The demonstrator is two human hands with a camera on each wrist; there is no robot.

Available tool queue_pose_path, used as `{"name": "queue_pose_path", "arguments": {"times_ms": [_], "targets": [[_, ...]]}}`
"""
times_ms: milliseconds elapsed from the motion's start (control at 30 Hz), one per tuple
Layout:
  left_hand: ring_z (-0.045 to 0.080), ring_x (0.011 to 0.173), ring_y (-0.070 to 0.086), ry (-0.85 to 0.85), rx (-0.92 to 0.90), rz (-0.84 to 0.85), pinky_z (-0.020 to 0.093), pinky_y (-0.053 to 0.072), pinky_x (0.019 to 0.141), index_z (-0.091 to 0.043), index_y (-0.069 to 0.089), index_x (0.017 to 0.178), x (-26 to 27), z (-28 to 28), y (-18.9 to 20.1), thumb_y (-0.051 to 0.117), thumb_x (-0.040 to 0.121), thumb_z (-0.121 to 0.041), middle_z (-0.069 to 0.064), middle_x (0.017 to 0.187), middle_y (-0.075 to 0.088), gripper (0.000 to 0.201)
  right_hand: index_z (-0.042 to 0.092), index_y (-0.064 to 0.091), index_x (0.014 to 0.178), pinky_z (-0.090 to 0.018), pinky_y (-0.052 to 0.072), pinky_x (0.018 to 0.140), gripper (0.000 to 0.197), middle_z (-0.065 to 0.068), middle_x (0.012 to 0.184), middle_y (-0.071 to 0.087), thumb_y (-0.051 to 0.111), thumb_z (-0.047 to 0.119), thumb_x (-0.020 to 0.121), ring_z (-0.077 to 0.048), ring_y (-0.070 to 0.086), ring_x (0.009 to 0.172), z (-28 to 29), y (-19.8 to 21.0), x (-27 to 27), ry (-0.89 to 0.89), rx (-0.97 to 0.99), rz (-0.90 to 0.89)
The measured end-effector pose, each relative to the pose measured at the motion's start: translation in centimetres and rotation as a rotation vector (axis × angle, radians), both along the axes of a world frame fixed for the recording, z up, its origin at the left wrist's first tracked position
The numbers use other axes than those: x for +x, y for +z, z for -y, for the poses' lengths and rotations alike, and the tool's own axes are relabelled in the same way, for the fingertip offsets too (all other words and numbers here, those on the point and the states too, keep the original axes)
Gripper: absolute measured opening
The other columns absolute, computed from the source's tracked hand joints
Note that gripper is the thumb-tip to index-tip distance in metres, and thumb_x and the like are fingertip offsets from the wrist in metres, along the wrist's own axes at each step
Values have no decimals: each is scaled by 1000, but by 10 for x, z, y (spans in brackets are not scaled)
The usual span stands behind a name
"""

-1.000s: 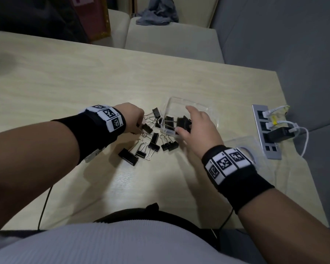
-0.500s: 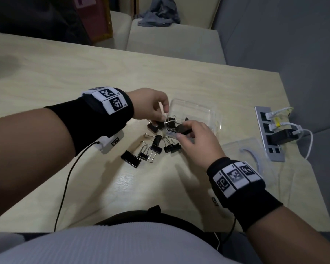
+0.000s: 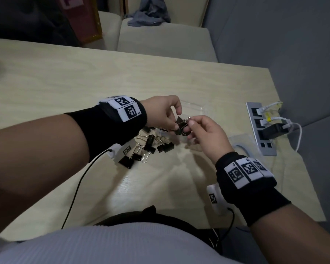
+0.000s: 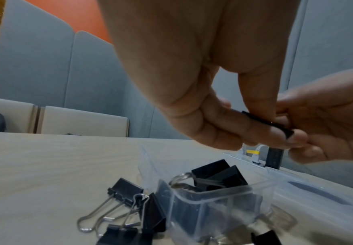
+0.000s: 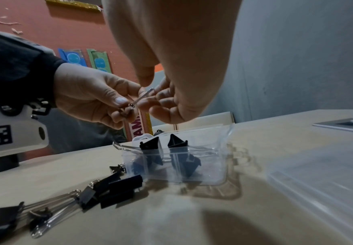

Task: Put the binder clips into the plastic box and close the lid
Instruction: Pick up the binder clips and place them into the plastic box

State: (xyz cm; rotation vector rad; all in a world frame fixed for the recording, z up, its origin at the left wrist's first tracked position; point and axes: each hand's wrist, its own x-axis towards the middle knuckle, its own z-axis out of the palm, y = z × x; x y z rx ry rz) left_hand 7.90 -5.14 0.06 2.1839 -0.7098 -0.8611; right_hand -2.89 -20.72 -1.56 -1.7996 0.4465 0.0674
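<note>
Directly above the clear plastic box (image 3: pixel 195 109), both hands pinch black binder clips (image 3: pixel 182 126): left hand (image 3: pixel 163 113) on the body, right hand (image 3: pixel 208 134) on a wire handle. Two clips lie inside the box; loose clips (image 3: pixel 151 145) lie beside it, the lid (image 3: pixel 240 143) on the other side.

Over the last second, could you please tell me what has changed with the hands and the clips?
Both hands rose from the table and met above the plastic box. The left hand left the loose clips and now pinches a held binder clip, whose wire handle the right hand also pinches. The loose clips, the box and the lid stayed put.
</note>
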Motion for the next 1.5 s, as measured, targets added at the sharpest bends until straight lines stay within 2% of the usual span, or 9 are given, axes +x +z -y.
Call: {"name": "queue_pose_path", "arguments": {"times_ms": [233,367,533,667,833,966,1200,1400,1500], "targets": [[8,65,59,39,114,87,24,44,64,-27,58,90,14,-24,6,73,83,-28,-12,69,65,16,12,66,78,-31,55,70,20,1,76,70,53,18,92,-15,65,69,-4,-6,0,252,-376,-163],[16,85,59,-121,580,232,28,41,71,-23,65,95,10,-50,2,76,75,-43,-8,87,65,30,15,60,72,-35,52,75,23,-3,79,66,49,24,90,-21,62,78,-6,-16,-8,431,-686,-289],[20,88,62,-497,1013,199,28,45,70,-16,55,113,-28,-68,-15,79,63,-56,-1,99,66,69,12,65,84,-31,48,70,25,-5,84,68,47,27,92,-23,61,81,-16,-19,-6,459,-814,-370],[20,71,66,-456,990,354,28,53,69,-24,55,98,-51,-72,-36,63,66,-52,-8,80,65,43,16,64,98,-31,46,71,25,-4,91,66,47,32,93,-24,60,86,-19,-19,-3,433,-891,-374],[26,82,64,-501,989,403,28,46,68,-21,68,104,-40,-62,-29,61,83,-44,-1,90,67,32,20,64,96,-35,52,77,20,-1,91,67,48,32,92,-23,61,88,-14,-19,-6,397,-839,-315],[21,63,50,-572,1004,322,25,33,47,-13,70,97,-28,-51,-10,56,85,-57,-1,73,57,48,21,63,86,-33,53,70,20,3,78,66,49,33,93,-16,61,72,-10,-17,-10,361,-747,-239],[18,64,55,-396,660,329,27,38,57,-16,70,75,-4,-15,20,52,84,-64,-2,63,60,52,15,66,86,-14,45,48,41,1,76,71,41,45,99,-9,61,57,-17,1,-10,197,-26,-232],[24,63,53,-312,501,465,27,35,49,-20,56,64,-17,14,16,56,84,-57,0,57,52,42,10,57,89,-16,42,38,13,-6,75,65,52,18,98,-6,57,46,-5,15,4,57,226,-284],[21,79,59,-285,448,444,30,46,65,-21,68,90,-12,10,14,63,81,-55,-1,81,66,35,15,59,89,-21,41,47,8,-6,79,67,56,19,95,-10,57,53,13,15,10,7,167,-226]]}}
